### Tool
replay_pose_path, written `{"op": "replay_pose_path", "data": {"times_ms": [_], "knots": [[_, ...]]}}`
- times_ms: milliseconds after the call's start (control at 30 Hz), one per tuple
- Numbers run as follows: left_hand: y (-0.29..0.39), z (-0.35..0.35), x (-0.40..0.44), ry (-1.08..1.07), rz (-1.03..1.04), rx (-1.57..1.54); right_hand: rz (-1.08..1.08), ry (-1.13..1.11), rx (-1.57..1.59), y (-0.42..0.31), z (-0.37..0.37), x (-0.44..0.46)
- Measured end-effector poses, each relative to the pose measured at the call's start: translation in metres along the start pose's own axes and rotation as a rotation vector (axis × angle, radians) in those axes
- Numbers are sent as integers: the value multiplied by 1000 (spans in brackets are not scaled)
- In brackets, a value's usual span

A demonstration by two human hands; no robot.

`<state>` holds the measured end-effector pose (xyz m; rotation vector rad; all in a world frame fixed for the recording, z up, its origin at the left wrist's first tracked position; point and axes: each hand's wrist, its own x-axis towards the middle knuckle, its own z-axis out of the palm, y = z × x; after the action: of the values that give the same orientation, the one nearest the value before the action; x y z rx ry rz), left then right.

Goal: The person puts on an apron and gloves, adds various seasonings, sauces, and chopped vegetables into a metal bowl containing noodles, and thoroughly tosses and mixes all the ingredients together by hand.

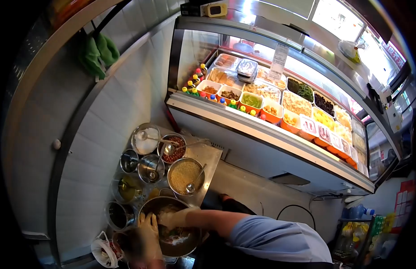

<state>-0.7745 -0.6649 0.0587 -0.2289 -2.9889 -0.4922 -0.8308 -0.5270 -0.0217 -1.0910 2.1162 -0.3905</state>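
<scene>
A lit display case (262, 139) holds small bottles (196, 81) and many food trays (272, 118).

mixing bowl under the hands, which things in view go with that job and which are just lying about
In the job:
left hand and right hand, both at the bowl
metal mixing bowl
food in the bowl
probably the nearby tan granules and reddish nuts

Seemingly just about:
hanging green cloth
white plastic bag
glass display case

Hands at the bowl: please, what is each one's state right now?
Left hand: at the bowl, grip cannot be told.
Right hand: inside the bowl, grip cannot be told.
</scene>
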Motion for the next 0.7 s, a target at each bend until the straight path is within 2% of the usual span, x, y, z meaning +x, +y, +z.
{"op": "replay_pose_path", "data": {"times_ms": [67, 100, 133, 167, 200, 267, 300, 333, 400, 433, 500, 533, 567, 633, 667, 700], "knots": [[-46, 40, -56, -243, -316, 57, 34, 237, 316, 4, 0, -39], [-49, 53, -78, -185, -415, -57, 324, 366, 588, -9, 4, -59], [-38, 64, -94, -121, -513, -174, 418, 381, 718, -17, -9, -78], [10, 30, -74, -267, -917, -454, 378, 439, 777, -20, -8, -76], [7, 51, -81, -272, -922, -459, 343, 493, 834, -18, -3, -74], [0, 99, -63, 210, -843, -1575, 340, 515, 873, -4, 8, -21], [2, 87, -57, 208, -837, -1568, 336, 525, 920, -2, 12, -3], [2, 71, -60, 136, -850, -1556, 191, 471, 803, 3, -12, -32], [29, 34, -50, -6, -873, -1542, 235, 372, 701, 18, -20, -23], [-15, 57, -69, 28, -966, -1340, 239, 379, 700, 22, -24, -25], [-32, 54, -56, 33, -1089, -1625, 346, 522, 806, 16, -18, -31], [-31, 59, -39, 117, -1236, -1459, 243, 507, 744, 17, -13, -17], [-33, 71, -21, 116, -1232, -1454, 271, 477, 776, 18, -4, 10], [-34, 95, -9, -163, -1023, -1658, 308, 428, 836, 15, 7, 19], [-29, 91, -15, -176, -1025, -1657, 144, 260, 638, 29, -3, 7], [-27, 81, -26, -148, -957, -1455, -20, 101, 433, 40, -17, -2]]}}
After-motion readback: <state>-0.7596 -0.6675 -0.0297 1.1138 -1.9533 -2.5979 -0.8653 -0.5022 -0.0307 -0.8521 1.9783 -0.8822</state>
